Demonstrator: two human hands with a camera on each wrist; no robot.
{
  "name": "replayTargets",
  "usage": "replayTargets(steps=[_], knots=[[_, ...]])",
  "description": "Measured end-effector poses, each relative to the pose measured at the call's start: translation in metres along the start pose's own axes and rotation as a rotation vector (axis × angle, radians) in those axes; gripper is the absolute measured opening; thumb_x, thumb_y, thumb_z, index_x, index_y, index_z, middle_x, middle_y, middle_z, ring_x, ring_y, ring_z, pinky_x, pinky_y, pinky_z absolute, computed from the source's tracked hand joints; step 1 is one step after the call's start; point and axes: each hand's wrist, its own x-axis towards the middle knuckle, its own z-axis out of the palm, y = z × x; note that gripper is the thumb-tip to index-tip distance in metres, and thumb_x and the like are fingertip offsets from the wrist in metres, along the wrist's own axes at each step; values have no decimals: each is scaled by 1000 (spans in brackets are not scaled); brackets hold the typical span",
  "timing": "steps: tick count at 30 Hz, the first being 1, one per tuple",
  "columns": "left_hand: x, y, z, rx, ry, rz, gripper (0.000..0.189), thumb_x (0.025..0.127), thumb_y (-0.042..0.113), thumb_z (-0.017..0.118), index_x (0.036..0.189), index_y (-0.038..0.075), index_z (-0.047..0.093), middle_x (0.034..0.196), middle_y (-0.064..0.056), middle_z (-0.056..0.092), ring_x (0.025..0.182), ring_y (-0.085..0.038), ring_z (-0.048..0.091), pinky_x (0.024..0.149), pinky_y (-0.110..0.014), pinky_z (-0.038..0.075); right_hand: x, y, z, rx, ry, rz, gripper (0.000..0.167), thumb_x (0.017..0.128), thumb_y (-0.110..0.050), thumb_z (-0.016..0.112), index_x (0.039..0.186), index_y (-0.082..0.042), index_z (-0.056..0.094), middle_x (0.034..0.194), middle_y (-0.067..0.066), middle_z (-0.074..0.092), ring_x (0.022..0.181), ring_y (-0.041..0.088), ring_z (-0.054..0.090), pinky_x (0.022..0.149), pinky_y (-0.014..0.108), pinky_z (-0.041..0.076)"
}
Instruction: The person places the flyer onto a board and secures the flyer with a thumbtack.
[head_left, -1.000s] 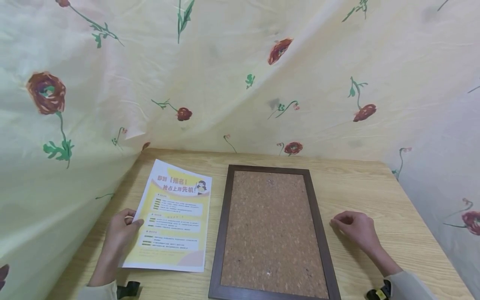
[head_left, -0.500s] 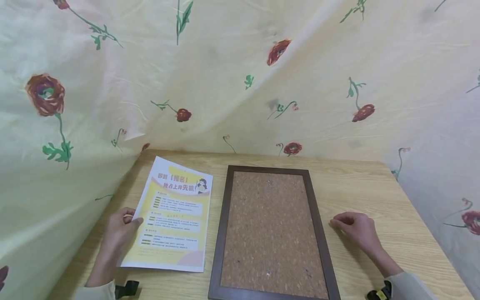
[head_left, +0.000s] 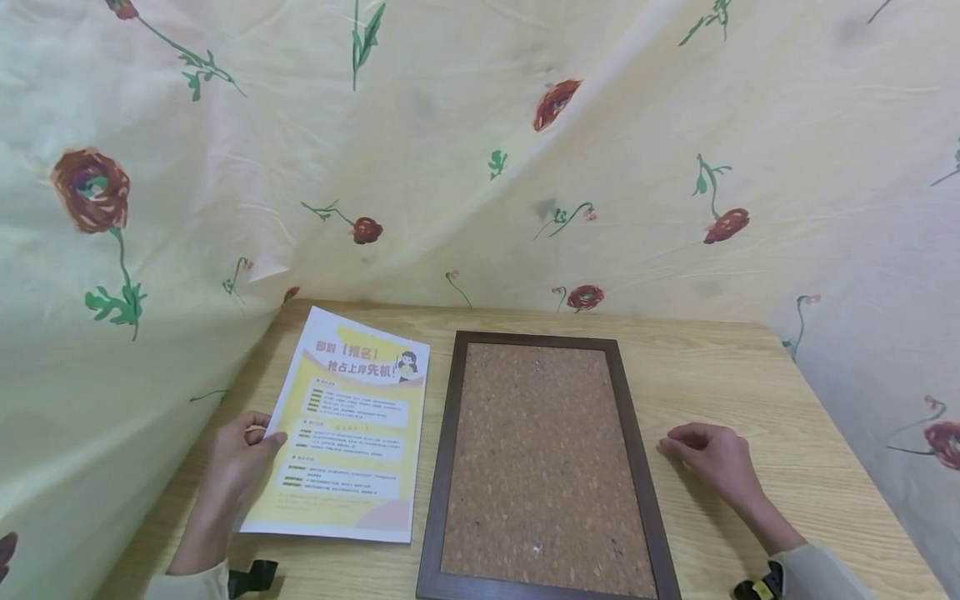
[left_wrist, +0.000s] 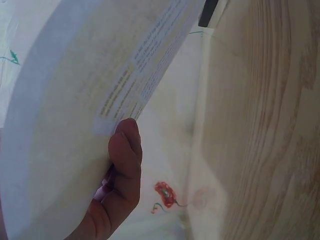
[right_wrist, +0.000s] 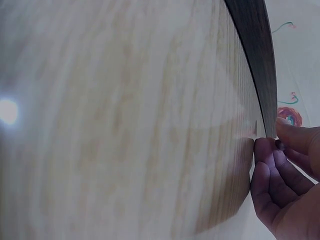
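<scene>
Gripping printed sheet (head_left: 348, 437) by left edge with left hand (head_left: 243, 458), just beside cork board (head_left: 551, 458) on tabletop (head_left: 697, 358); with right hand (head_left: 714, 457), seemingly pinched small dark piece (right_wrist: 279, 145), dimly seen. Judged a sheet-handling step; called next for steady edge grip.

White-and-yellow paper sheet (head_left: 341, 429): smallest print illegible from here. Small dark item (right_wrist: 280, 145), right hand (head_left: 711, 452): too small to identify.

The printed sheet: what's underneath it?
The left hand pinches the sheet, fingers partly behind its edge; wooden tabletop shows around it, but whatever it covers is hidden.
</scene>
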Motion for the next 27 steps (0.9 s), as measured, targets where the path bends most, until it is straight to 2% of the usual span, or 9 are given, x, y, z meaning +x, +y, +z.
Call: replayTargets(steps=[9, 15, 20, 27], knots=[[-1, 5, 1, 5, -9, 2, 26, 95, 4, 59, 116, -10, 54, 83, -14, 66, 67, -19, 60, 54, -26, 45, 1, 1, -2, -4, -3, 16, 18, 83, -19, 80, 89, -3, 73, 79, 7, 74, 69, 15, 67, 58, 21, 46], [-3, 10, 4, -8, -3, -15, 25, 96, 5, 59, 117, -8, 53, 88, -16, 66, 69, -20, 61, 56, -26, 46, 0, 1, -3, -10, -1, 36, 27, 83, -22, 81, 77, -7, 59, 66, 2, 69, 59, 11, 54, 51, 21, 38], [-5, 13, 5, -20, -19, -17, 25, 97, 5, 59, 117, -8, 52, 88, -15, 66, 70, -20, 62, 56, -27, 47, 1, 1, -2, -11, -18, 44, 29, 87, -28, 78, 73, -9, 60, 58, -6, 64, 52, 10, 49, 48, 21, 33], [-6, 15, 4, -43, -40, 6, 26, 97, 5, 59, 117, -9, 52, 87, -14, 69, 68, -19, 64, 55, -28, 48, -1, 2, -1, 5, -25, 12, 35, 89, -35, 75, 70, -9, 60, 50, -7, 59, 46, 11, 50, 45, 21, 33]])
